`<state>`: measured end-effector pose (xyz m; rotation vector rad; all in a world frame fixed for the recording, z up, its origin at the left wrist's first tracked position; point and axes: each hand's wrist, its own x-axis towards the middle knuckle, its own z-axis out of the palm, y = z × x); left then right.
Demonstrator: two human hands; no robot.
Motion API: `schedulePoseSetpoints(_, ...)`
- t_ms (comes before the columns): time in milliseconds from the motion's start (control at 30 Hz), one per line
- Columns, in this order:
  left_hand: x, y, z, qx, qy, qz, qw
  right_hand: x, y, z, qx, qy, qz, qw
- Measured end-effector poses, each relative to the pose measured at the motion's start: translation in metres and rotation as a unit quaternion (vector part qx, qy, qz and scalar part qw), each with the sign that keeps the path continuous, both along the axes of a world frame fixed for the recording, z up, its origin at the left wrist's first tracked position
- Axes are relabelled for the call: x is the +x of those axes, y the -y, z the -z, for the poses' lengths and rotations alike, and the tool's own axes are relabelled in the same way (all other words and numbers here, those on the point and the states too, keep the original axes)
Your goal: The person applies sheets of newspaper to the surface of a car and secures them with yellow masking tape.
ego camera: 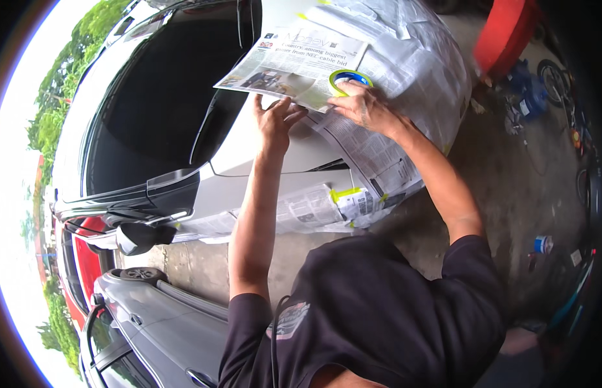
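A roll of yellow-green masking tape (336, 87) with a blue inner core is in my right hand (366, 107), whose fingers reach through and around the ring. This hand also touches the near edge of a newspaper sheet (301, 63) lying over the car's hood. My left hand (275, 121) is at the same edge, further left, its fingertips partly hidden by the sheet; it seems to hold the paper there. The sheet's left corner sticks out over the dark windshield (165, 102). Below both hands shows the bare silver fender (276, 150).
More newspaper (373, 145) and pale masking paper (417, 82) cover the car's front. Tape strips (346, 194) hold paper along its side. The side mirror (140, 238) juts out. Behind me stands a grey car (170, 320). Water jugs (529, 92) and a can (542, 244) are on the floor.
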<state>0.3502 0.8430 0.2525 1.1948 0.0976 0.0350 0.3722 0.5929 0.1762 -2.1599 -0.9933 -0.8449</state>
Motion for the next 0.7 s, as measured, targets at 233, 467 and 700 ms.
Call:
schedulePoseSetpoints(233,-0.013,-0.045,-0.018,-0.005,-0.014,-0.07,0.997,-0.022,-0.028,-0.066,-0.05,-0.067,0.066,0.994)
schedulePoseSetpoints(467,-0.027,-0.116,-0.032,0.417,-0.021,-0.093,0.904,0.0,0.005,-0.051,-0.101,-0.054,0.157,0.981)
schedulePoseSetpoints(700,-0.067,-0.01,-0.052,0.607,0.334,0.02,0.721,-0.07,-0.033,-0.078,0.088,-0.02,0.137,0.986)
